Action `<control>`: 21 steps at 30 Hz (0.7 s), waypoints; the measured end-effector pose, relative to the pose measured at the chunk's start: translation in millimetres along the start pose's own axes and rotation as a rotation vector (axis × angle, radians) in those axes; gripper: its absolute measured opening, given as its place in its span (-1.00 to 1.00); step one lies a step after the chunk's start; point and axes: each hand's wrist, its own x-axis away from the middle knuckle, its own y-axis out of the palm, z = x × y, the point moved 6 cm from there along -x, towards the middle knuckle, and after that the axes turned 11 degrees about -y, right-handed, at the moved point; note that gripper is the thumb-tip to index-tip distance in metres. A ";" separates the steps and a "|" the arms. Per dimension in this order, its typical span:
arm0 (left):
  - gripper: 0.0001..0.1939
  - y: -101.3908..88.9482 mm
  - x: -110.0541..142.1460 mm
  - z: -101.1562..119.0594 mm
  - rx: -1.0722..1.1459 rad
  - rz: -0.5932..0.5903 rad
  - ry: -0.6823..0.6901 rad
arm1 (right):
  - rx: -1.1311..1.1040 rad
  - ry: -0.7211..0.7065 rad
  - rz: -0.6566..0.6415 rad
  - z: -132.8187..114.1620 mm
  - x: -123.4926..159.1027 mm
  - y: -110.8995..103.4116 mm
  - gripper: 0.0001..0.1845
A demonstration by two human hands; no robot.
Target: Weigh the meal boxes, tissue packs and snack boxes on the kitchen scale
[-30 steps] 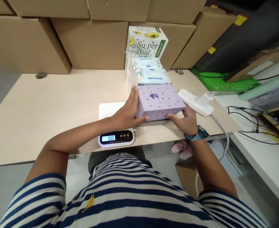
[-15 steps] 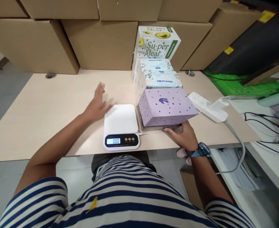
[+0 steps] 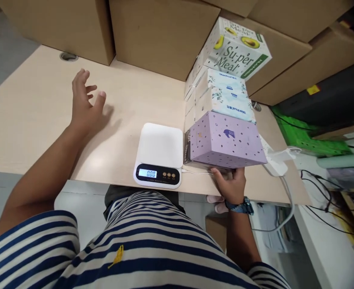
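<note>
Centre right on the tabletop (image 3: pixel 38 104), right hand (image 3: pixel 229 184) grip clamped on purple box (image 3: pixel 225 140) near edge, beside scale (image 3: pixel 158 154); left hand (image 3: pixel 84 102) open, empty. Best to support box underneath, lift level.

- Short-sleeved shirt (image 3: pixel 152 245) with navy and off-white horizontal stripes.
- Small yellow mark (image 3: pixel 117 255) on the shirt front.
- Bare forearms below both sleeves.
- Wristwatch (image 3: pixel 240 206) on the right wrist, dark blue-green case and band.
- No rings visible on the fingers (image 3: pixel 83 80).
</note>
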 end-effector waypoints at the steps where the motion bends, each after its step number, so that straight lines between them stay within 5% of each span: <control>1: 0.18 0.9 2.7 4.3 -0.006 -0.011 0.001 | 0.004 0.002 -0.001 2.1 0.5 0.1 -0.06; 7: 0.26 2.2 13.2 19.7 -0.076 -0.030 -0.024 | -0.148 0.068 -0.046 11.7 -1.5 6.2 0.09; 21: -0.06 7.0 12.2 13.6 -0.213 0.021 0.081 | -0.143 0.074 -0.045 19.0 -8.0 5.7 0.01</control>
